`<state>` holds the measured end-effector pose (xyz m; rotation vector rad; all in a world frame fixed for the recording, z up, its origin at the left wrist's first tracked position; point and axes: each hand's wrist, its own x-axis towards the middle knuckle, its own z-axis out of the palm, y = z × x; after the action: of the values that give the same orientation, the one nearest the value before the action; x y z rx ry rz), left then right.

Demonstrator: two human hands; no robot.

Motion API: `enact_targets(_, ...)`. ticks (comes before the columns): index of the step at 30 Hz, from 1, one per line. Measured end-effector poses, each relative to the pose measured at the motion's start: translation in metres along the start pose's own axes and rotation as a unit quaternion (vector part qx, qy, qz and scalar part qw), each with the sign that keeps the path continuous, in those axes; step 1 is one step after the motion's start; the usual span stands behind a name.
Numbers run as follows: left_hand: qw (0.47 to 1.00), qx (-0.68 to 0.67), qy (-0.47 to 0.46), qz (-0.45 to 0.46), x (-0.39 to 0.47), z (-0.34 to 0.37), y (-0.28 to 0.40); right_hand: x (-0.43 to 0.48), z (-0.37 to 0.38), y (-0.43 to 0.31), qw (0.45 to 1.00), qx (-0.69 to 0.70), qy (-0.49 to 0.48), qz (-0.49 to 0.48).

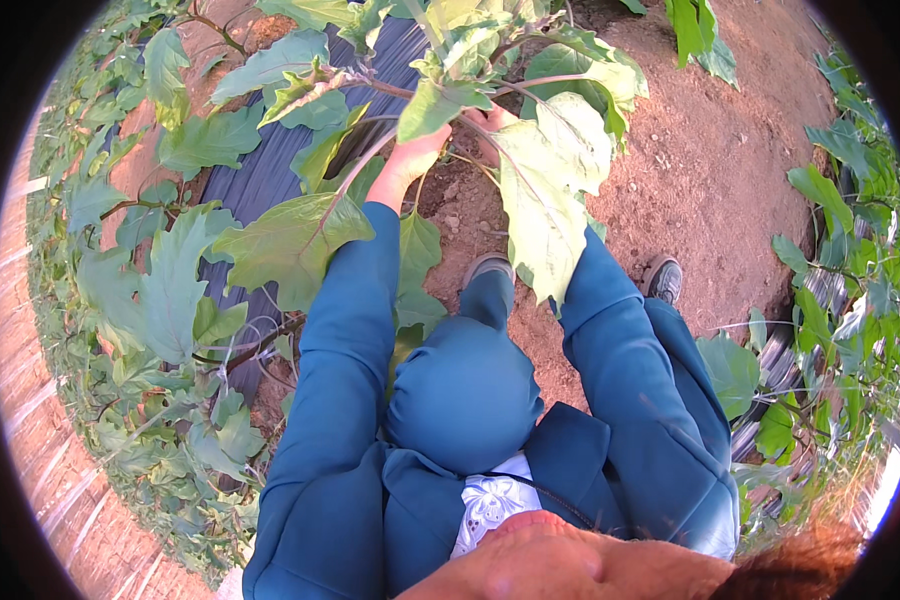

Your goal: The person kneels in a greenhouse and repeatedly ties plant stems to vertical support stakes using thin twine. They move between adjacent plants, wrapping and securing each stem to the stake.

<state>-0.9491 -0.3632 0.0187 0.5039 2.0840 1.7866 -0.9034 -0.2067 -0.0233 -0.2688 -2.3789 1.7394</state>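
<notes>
A leafy eggplant-like plant [439, 105] with broad lobed leaves and purplish stems fills the upper middle of the view. Low among its stems is my left hand [414, 156], its fingers hidden behind a leaf. Close by on the right, my right hand [493, 129] is partly covered by stems and a large pale leaf [544, 195]. Whether either hand grips a stem cannot be made out. A big green leaf [296, 244] hangs over my left sleeve.
Black plastic mulch film [251, 172] covers the bed on the left, with dense plants over it. Bare reddish soil [690, 172] runs between the rows. Another row of plants [832, 300] stands on the right. My shoe [662, 279] rests on the soil.
</notes>
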Motion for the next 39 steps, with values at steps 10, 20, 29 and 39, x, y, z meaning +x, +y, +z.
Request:
enact_targets(10, 0.940, -0.333, 0.078, -0.018, 0.000, -0.016, 0.009, 0.037, 0.016, -0.006, 0.998, 0.038, 0.029, -0.037)
enact_targets(20, 0.957, -0.104, 0.265, -0.059, -0.005, 0.004, 0.053, 0.025, -0.016, -0.029, 0.987, -0.141, -0.010, -0.081)
enact_targets(29, 0.942, 0.336, -0.013, -0.013, 0.006, -0.006, 0.026, 0.032, 0.002, 0.006, 0.998, 0.012, -0.064, -0.010)
enact_targets(39, 0.927, 0.360, 0.104, 0.011, -0.012, 0.003, 0.061, 0.061, -0.003, 0.076, 0.998, -0.009, -0.027, -0.057)
